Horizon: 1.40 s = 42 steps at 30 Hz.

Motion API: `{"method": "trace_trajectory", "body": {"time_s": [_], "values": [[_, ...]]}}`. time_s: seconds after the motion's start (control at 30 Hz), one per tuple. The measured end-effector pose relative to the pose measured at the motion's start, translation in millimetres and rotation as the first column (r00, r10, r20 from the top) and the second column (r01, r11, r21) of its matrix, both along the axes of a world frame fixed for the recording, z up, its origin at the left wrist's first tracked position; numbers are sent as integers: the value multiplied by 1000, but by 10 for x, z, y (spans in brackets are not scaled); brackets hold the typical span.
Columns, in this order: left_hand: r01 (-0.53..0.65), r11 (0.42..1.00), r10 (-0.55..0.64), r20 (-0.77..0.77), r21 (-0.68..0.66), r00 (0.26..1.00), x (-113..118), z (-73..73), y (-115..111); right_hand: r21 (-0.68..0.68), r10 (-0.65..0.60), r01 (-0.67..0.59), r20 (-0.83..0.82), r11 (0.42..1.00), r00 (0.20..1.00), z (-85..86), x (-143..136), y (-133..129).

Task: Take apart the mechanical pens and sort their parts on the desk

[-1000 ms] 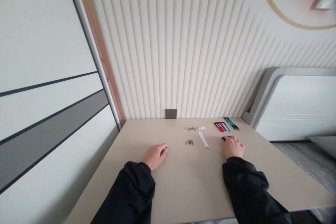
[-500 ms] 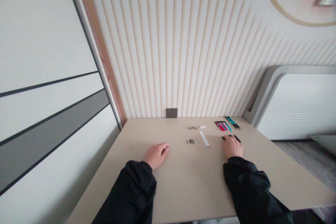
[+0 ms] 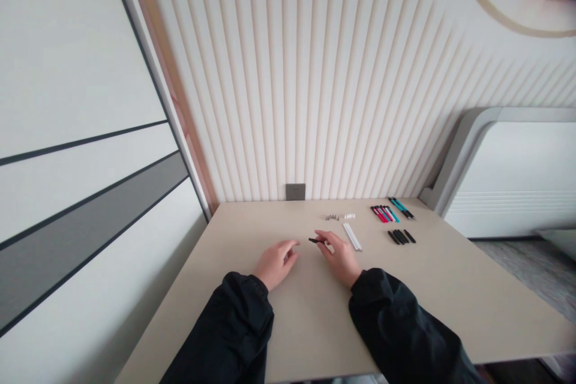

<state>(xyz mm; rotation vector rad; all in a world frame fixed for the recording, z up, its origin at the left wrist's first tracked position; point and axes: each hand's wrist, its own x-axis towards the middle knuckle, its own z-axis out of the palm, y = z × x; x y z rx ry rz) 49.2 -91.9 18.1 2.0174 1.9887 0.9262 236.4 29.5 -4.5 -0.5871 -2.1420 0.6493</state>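
Observation:
My right hand [image 3: 338, 255] pinches a short black pen part [image 3: 314, 240] above the middle of the table [image 3: 315, 318]. To its left is my left hand [image 3: 275, 263], thumb and forefinger apart, with nothing visible between them. Several black pen parts [image 3: 398, 237] lie in a row to the right. Behind my right hand are white thin rods [image 3: 352, 237], small metallic pieces [image 3: 332, 217] and small clear pieces [image 3: 350, 216]. Red, white and teal pen parts [image 3: 384, 214] lie farther back on the right.
Teal and black pens [image 3: 402, 208] lie near the table's back right corner. A dark wall socket [image 3: 296, 192] sits just above the back edge. A white cabinet [image 3: 90, 252] stands on the left.
My right hand has moved left from the black parts to the middle, carrying one. My left hand has shifted slightly right and its fingers have opened. The small grey pieces near the middle are now out of sight.

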Motion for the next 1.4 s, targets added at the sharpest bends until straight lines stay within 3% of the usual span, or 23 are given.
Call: {"method": "trace_trajectory", "body": {"time_s": [0.2, 0.5, 0.83, 1.4], "values": [[45, 996, -50, 77, 71, 996, 44, -9, 28, -123, 168, -176, -72, 977, 983, -4, -192, -213], [14, 992, -42, 226, 125, 973, 42, -28, 54, -112, 134, -139, -47, 984, 990, 47, -132, -194], [-26, 998, -3, 428, 62, 904, 73, -38, 74, -76, 167, -169, -33, 983, 985, 54, -133, -198], [-34, 998, -1, 497, 61, 868, 124, 26, 43, -102, 155, -157, -26, 982, 988, 115, -194, -289]]}}
